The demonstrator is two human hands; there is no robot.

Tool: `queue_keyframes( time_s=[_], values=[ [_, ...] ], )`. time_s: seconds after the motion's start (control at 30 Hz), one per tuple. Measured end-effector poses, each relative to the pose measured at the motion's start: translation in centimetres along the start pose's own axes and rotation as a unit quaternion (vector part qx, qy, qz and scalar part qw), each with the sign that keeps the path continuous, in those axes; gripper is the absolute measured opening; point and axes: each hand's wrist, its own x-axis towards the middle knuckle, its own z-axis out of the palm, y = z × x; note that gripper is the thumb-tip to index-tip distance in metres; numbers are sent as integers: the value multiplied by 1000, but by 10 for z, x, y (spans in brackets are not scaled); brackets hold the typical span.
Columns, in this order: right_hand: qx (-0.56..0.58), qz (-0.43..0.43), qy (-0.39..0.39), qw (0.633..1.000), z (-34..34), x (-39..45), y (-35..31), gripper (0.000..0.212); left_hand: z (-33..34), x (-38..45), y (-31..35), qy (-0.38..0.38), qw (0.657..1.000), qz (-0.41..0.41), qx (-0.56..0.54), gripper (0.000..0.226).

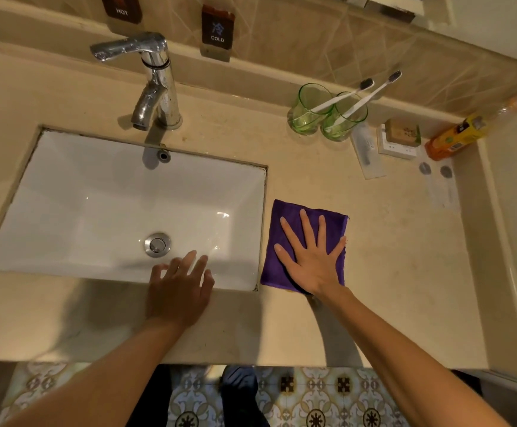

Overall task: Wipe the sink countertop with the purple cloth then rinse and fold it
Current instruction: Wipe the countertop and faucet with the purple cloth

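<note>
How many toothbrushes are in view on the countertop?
2: one toothbrush leans in the left green glass, the other toothbrush in the right green glass. None seems hidden.

Cloth (297, 229) deep purple. Countertop (390, 257) beige. Sink (97, 211) white; drain (157, 244) and tap (155, 84) chrome. 2 cups (309, 115) clear green; 2 toothbrushes (343, 98) white, dark bristles. Bottle (454, 138) orange, yellow label. 2 plaques (217, 27) dark brown, white lettering. Wall tiles (328, 41) tan, pale crossing lines. Floor (312, 396) patterned, cream with black and blue motifs.
</note>
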Motion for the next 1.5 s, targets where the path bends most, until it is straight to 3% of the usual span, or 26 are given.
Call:
queue_keyframes(
  time_s=[0.2,0.5,0.77,1.3,1.5],
  values=[
    [-14,7,59,998,33,-51,-11,65,-1,-1,0,-1,1000,2,6,48],
    [-35,22,66,997,58,-101,-28,65,1,-1,0,-1,1000,-1,5,48],
    [-50,24,70,996,60,-92,-26,65,3,-1,1,8,1000,-4,8,45],
    [-21,-51,110,992,-41,123,0,59,11,0,-1,72,997,12,20,40],
    [-10,-45,111,993,-56,154,-1,61,10,1,-3,61,997,29,45,41]
  ],
)
